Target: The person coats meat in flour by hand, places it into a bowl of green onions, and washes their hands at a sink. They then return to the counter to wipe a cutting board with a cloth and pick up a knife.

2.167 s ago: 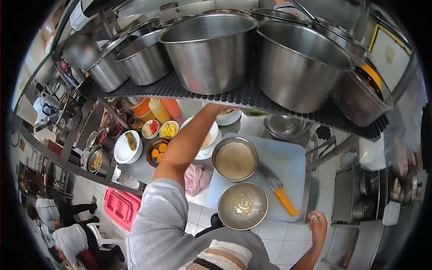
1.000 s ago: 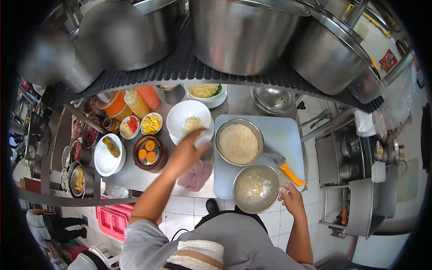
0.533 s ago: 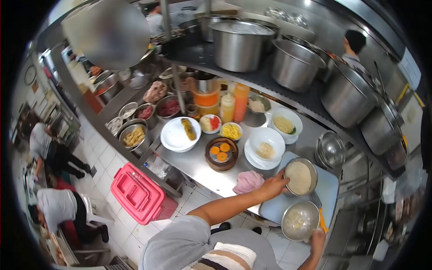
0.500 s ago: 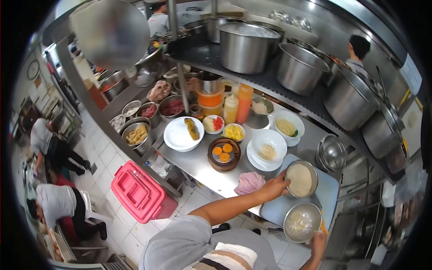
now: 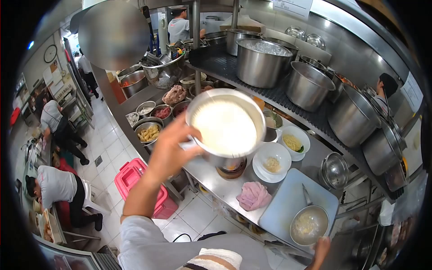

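L hand (image 5: 173,146) grips near-left rim of raised steel bowl (image 5: 221,161) w/ pale crumbs, held above prep table (image 5: 204,175); it's round, mouth up twd cam. R hand (image 5: 321,247) at 2nd bowl (image 5: 320,217), can't tell if fingers grip. Beyond, on blue cutting bd (image 5: 283,193), knife blade (image 5: 307,193) points away, long axis near-to-far.

1 pink bin (image 5: 130,177) stands on the white floor tiles (image 5: 208,210).
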`<state>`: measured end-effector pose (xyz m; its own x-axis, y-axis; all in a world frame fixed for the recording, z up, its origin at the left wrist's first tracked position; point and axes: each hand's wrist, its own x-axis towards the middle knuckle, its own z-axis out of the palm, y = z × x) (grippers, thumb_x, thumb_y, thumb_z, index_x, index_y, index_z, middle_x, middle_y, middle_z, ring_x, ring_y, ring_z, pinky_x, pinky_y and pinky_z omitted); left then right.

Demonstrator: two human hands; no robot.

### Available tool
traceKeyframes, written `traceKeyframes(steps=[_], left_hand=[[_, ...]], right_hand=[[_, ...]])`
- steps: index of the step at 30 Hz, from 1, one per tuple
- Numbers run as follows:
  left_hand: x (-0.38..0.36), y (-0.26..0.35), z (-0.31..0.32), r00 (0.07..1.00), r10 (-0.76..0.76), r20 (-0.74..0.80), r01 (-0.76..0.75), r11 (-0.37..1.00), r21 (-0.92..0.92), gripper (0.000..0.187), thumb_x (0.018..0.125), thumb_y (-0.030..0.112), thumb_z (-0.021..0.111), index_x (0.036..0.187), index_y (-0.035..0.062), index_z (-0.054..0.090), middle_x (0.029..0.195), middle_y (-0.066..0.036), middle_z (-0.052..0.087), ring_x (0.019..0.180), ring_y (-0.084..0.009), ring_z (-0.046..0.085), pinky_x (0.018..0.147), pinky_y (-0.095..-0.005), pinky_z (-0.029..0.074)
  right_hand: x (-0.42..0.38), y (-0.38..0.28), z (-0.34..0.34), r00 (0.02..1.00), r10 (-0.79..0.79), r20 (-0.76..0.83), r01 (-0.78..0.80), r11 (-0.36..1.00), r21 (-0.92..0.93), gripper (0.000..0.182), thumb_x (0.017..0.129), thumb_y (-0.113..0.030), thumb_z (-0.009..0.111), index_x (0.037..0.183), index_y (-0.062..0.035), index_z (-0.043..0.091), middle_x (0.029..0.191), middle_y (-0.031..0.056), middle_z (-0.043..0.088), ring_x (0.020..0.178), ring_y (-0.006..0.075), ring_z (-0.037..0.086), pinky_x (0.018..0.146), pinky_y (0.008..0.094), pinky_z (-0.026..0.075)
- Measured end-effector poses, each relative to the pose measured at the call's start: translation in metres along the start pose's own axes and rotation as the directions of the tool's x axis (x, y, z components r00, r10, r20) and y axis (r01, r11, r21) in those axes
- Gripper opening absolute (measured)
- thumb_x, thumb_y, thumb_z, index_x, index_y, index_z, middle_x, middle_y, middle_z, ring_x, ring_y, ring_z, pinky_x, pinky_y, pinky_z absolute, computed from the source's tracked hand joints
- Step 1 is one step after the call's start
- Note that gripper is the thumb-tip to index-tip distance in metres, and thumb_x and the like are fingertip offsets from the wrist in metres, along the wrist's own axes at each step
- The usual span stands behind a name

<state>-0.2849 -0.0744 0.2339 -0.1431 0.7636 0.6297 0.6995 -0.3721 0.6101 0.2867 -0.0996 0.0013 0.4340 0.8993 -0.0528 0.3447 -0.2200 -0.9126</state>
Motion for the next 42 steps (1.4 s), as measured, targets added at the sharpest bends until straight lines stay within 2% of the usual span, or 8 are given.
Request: traceKeyframes(steps=[7,28,31,32,33,34,35,42], left_hand=[[0.103,0.0,-0.03,0.92,0.074,-0.385,0.062,0.943,0.328,0.025,0.072,0.02,0.07,0.084,0.0009,0.061,0.082,-0.013,0.059,0.077,-0.0271,0.06,0.07,-0.0347,0.046],[0.25,-0.073,0.025,0.942,-0.056,-0.331,0.233,0.819,0.525,0.047,0.078,0.043,0.062,0.095,-0.0005,0.06,0.086,-0.021,0.063,0.082,-0.0372,0.061,0.071,-0.0433,0.045],[0.249,-0.113,0.032,0.923,0.03,-0.383,0.321,0.484,0.814,0.048,0.086,0.035,0.052,0.125,0.0082,0.048,0.132,-0.021,0.04,0.117,-0.0362,0.044,0.093,-0.042,0.041],[0.24,-0.124,0.022,0.997,0.054,0.05,-0.048,-0.042,0.998,0.041,0.09,0.017,0.046,0.13,0.0115,0.043,0.138,-0.018,0.034,0.121,-0.0365,0.04,0.099,-0.0412,0.037],[0.233,-0.137,0.017,0.97,0.233,0.066,-0.061,-0.033,0.998,0.039,0.09,0.006,0.042,0.129,0.0096,0.045,0.136,-0.019,0.037,0.12,-0.0353,0.042,0.101,-0.0396,0.035],[0.245,-0.195,0.0,0.841,0.54,0.025,-0.232,0.317,0.92,0.041,0.093,0.025,0.044,0.127,0.0025,0.046,0.134,-0.021,0.039,0.119,-0.0322,0.042,0.1,-0.0374,0.033],[0.21,-0.117,0.025,0.894,0.369,-0.252,-0.14,0.767,0.626,0.044,0.092,0.026,0.046,0.127,-0.0005,0.045,0.131,-0.022,0.042,0.118,-0.0321,0.044,0.101,-0.0365,0.033],[-0.01,0.143,0.252,0.804,0.513,-0.301,-0.574,0.802,-0.167,0.033,0.093,0.017,0.045,0.116,-0.0062,0.048,0.114,-0.021,0.051,0.103,-0.032,0.05,0.09,-0.0389,0.038]], right_hand=[[0.005,-0.024,0.018,0.992,-0.074,0.104,0.066,0.995,0.071,0.002,0.078,-0.007,0.049,0.08,-0.0064,0.047,0.065,-0.0015,0.047,0.05,0.0059,0.044,0.041,0.0224,0.038],[-0.078,0.036,-0.087,0.964,0.078,-0.254,-0.081,0.997,-0.003,0.008,0.079,-0.012,0.051,0.085,-0.0071,0.054,0.069,-0.0013,0.051,0.057,0.0063,0.046,0.046,0.0214,0.035],[-0.102,0.02,-0.109,0.929,0.184,-0.322,-0.198,0.98,-0.011,0.01,0.079,-0.013,0.054,0.084,-0.0051,0.056,0.067,-0.0019,0.052,0.054,0.0053,0.043,0.046,0.0218,0.034],[-0.104,0.027,-0.12,0.939,0.139,-0.313,-0.151,0.989,-0.013,0.012,0.079,-0.013,0.055,0.085,-0.0038,0.058,0.068,-0.0017,0.053,0.056,0.0064,0.045,0.048,0.0237,0.036],[-0.111,0.033,-0.131,0.929,0.187,-0.318,-0.182,0.982,0.046,0.012,0.078,-0.014,0.057,0.084,-0.0032,0.057,0.069,-0.0009,0.054,0.059,0.0078,0.047,0.05,0.0249,0.038],[-0.114,0.05,-0.145,0.916,0.191,-0.353,-0.192,0.981,0.033,0.013,0.078,-0.014,0.059,0.083,-0.0034,0.056,0.069,-0.0002,0.054,0.061,0.0083,0.048,0.052,0.0255,0.04],[-0.121,0.065,-0.161,0.921,0.145,-0.363,-0.15,0.989,0.012,0.013,0.077,-0.014,0.06,0.083,-0.0031,0.055,0.07,-0.0001,0.054,0.063,0.0087,0.05,0.053,0.0265,0.042],[-0.188,0.154,-0.257,0.778,0.346,-0.524,-0.363,0.929,0.075,0.015,0.074,-0.014,0.059,0.082,-0.0024,0.054,0.063,0.0106,0.059,0.057,0.0185,0.06,0.055,0.0308,0.047]])
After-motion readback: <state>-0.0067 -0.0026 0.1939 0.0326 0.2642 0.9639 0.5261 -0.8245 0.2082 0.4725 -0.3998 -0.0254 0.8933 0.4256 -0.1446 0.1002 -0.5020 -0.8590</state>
